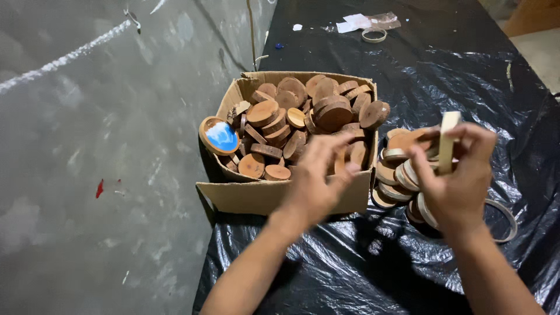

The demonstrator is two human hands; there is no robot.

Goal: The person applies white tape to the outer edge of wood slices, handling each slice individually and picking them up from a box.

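Left hand (318,175), fingers loosely spread and holding nothing, reaches into an open brown cardboard box (256,195) of round wooden slices (303,114), while right hand (458,175) pinches a pale wooden disc (448,143) upright; best gripped firmly by its edges

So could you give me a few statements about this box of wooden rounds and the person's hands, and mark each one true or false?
1. The cardboard box holds many round wood slices. True.
2. The right hand holds a metal spoon. False: it grips a pale wooden ring on edge.
3. The left hand reaches over the box. True.
4. One disc has a blue face. True.
5. The table is covered with white cloth. False: it is black plastic sheet.
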